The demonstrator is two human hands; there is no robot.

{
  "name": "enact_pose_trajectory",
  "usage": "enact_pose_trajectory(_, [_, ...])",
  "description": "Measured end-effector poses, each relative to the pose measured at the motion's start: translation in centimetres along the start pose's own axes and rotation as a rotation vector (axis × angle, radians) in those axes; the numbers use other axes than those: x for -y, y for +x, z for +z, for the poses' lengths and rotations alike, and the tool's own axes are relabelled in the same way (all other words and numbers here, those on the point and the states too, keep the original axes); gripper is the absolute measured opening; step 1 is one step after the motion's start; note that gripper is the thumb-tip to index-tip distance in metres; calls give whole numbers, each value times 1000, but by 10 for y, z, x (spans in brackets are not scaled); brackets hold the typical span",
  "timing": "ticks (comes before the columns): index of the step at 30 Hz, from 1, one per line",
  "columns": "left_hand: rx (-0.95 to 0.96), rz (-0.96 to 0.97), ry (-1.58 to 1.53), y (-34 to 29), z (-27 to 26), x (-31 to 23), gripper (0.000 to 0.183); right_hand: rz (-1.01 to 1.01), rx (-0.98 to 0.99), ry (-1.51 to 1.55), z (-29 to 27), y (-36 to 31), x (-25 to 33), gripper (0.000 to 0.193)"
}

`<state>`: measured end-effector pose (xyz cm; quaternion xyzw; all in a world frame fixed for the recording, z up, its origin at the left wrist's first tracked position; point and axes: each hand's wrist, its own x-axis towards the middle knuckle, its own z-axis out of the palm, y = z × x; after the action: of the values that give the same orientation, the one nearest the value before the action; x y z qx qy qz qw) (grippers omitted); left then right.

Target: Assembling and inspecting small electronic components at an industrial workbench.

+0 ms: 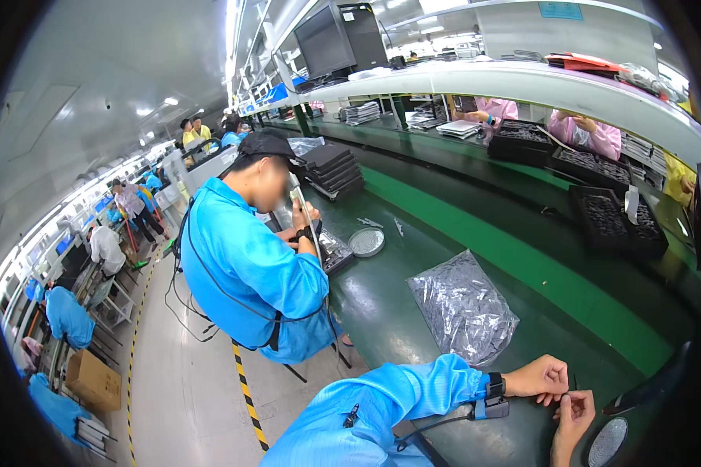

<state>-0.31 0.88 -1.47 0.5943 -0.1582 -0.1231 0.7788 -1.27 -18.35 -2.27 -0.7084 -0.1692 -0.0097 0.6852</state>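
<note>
At the lower right, over the dark green bench, both my hands meet with fingertips nearly touching. My left hand [539, 378] is closed in a pinch, its wrist banded by a black strap with a small device [491, 401]. Just below it, my right hand [574, 424] is pinched too. A thin dark sliver [574, 384] shows by the fingertips; it is too small to name, and which hand grips it is unclear. Beyond my left wrist lies a clear plastic bag [463, 307] full of small dark strips. A round dish [607, 442] rests beside my right hand.
On my left a co-worker in blue [249, 257] sits at the bench, holding a tool, with another round dish [366, 242] nearby. Black trays of parts [615, 222] stand across the bench, where people in pink work. A shelf [491, 78] runs above.
</note>
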Motion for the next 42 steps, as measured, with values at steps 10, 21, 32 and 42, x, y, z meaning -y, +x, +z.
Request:
enact_pose_trajectory(10, [43, -18, -20, 0, -3, 2, 13, 11, -18, 41, -2, 1, -7, 12])
enact_pose_trajectory(21, [46, -40, -22, 0, 0, -3, 15, 64, 4, 40, -2, -2, -1, 9])
enact_pose_trajectory(32, [54, -34, 21, -1, 1, -8, 15, 20, 9, 74, -2, -1, 5, 10])
enact_pose_trajectory(42, [53, -25, 7, -2, 1, -7, 14, 21, -21, 80, 2, -1, 16, 10])
